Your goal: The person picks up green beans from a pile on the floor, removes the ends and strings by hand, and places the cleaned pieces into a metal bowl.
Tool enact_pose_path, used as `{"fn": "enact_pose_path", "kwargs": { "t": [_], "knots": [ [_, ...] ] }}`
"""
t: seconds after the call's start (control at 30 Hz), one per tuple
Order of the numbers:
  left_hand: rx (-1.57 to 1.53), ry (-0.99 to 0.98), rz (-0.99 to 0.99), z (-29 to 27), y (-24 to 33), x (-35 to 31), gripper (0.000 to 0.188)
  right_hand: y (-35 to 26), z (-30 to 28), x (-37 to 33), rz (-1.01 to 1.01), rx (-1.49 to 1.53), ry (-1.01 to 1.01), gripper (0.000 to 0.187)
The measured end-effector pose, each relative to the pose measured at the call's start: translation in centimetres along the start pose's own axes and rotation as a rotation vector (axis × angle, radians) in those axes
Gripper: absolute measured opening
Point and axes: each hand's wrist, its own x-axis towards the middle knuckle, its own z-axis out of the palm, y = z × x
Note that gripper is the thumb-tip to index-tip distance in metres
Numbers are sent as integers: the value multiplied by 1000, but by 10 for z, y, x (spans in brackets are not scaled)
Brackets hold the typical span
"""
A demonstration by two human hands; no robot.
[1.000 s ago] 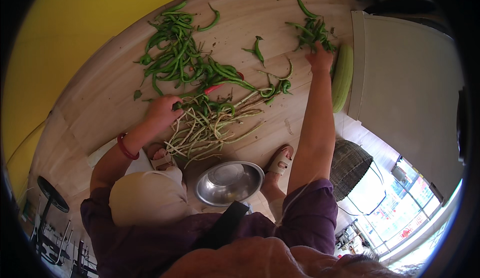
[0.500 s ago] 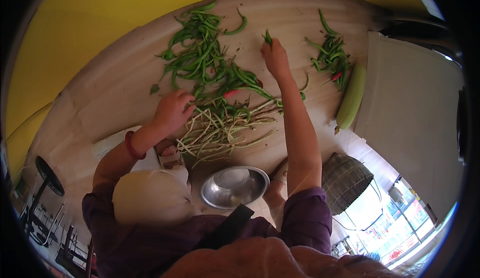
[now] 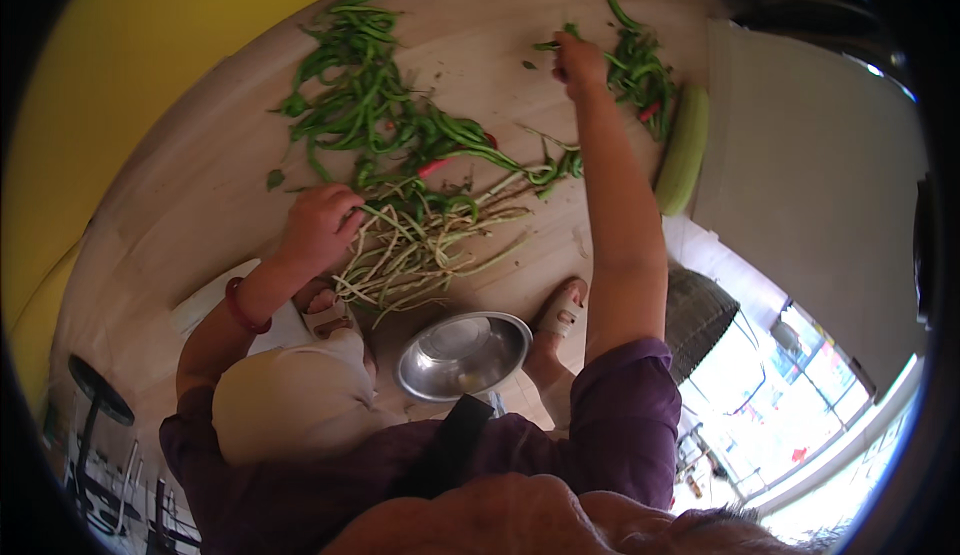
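My right hand [image 3: 582, 63] is closed around a green chili pepper [image 3: 546, 46], whose end sticks out past the fingers. It hovers beside a small heap of green peppers [image 3: 640, 73] with a red one in it. My left hand [image 3: 322, 225] is curled at the left edge of a bundle of pale long beans [image 3: 430, 245]. Bits of green show at its fingers, but what they grip is hidden. Beyond it spreads a larger pile of long green peppers [image 3: 350, 105]. A red pepper [image 3: 432, 167] lies between that pile and the beans.
A pale green gourd [image 3: 683, 150] lies right of the small heap, along a light panel [image 3: 800, 175]. Between my feet stands a steel bowl [image 3: 465, 355]. A dark woven basket [image 3: 697, 320] is at lower right. Loose leaf scraps dot the wooden surface [image 3: 200, 175].
My right hand has moved right and away from me, up to the small heap, still holding green pepper. My left hand stays by the beans. The whole view has shifted slightly.
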Motion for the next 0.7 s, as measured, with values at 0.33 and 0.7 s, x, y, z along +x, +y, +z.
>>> {"fn": "enact_pose_path", "kwargs": {
  "t": [0.33, 0.7],
  "knots": [
    [-19, -105, 49, 19, 21, 18, 13, 109, -157, -37, -286, -267, 78, 15],
    [-21, -252, 100, 33, 41, 22, 13, 217, -116, -114, -318, -537, 292, 24]
  ]
}}
